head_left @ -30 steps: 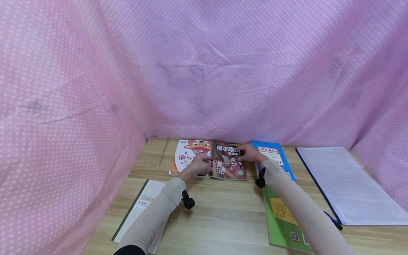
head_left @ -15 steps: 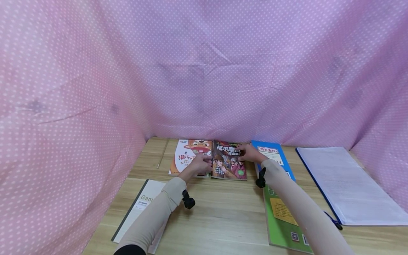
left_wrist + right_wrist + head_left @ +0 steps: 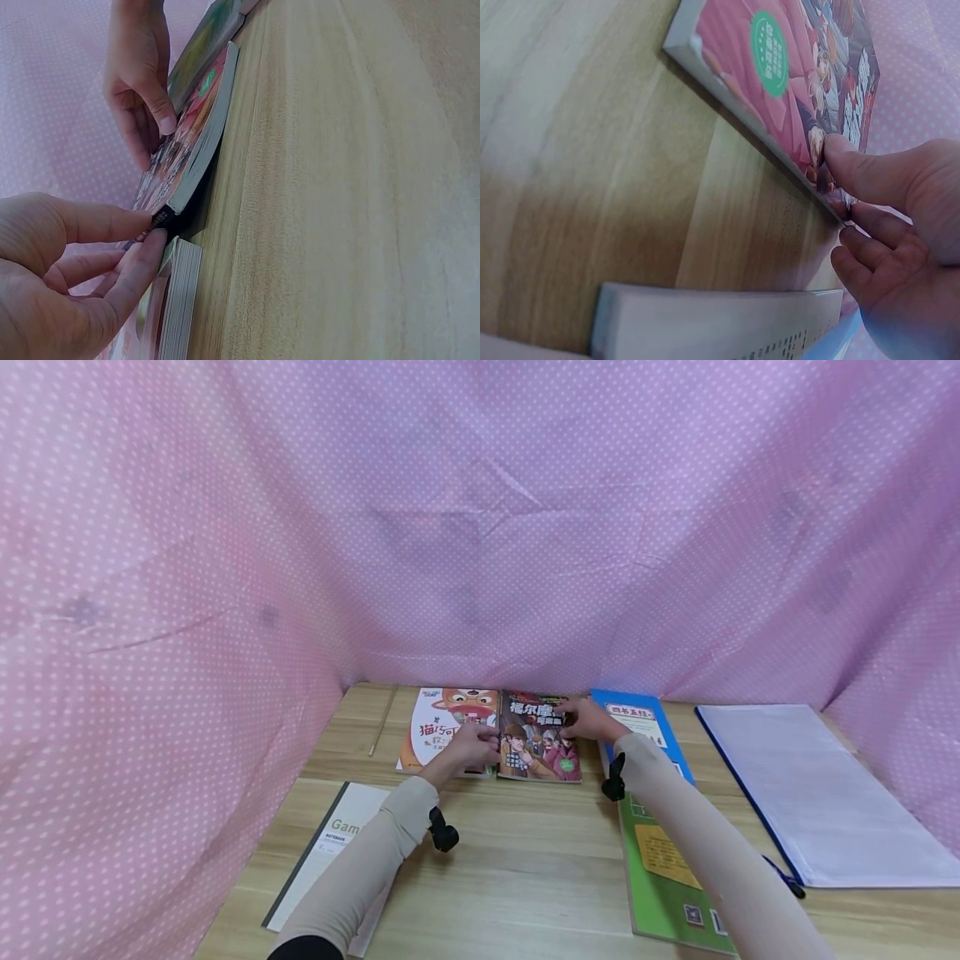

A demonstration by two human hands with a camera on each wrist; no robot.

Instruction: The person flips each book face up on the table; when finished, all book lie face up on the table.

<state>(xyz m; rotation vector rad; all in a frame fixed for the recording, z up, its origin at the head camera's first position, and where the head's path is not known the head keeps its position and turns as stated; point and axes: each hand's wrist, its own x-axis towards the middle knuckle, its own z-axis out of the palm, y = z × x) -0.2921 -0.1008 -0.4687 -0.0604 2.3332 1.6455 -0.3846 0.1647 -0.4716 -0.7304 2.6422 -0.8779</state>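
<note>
A dark comic book (image 3: 536,756) with cartoon figures and a green round badge lies face up near the back of the table. My left hand (image 3: 467,748) pinches its spine between thumb and fingers, and in the left wrist view that spine edge is raised off the wood. On the opposite edge, my right hand (image 3: 592,722) grips the book, its thumb (image 3: 844,154) on the cover and fingers along the border. Just left of it is a white picture book (image 3: 429,745) with an orange cat, partly covered by my left hand.
On the right lie a blue book (image 3: 671,739), a green book (image 3: 663,906) partly behind my right forearm, and a white zip folder (image 3: 817,793). A notebook (image 3: 315,860) lies under my left forearm, and a thin stick (image 3: 384,722) at back left. A pink dotted curtain (image 3: 480,568) hangs behind.
</note>
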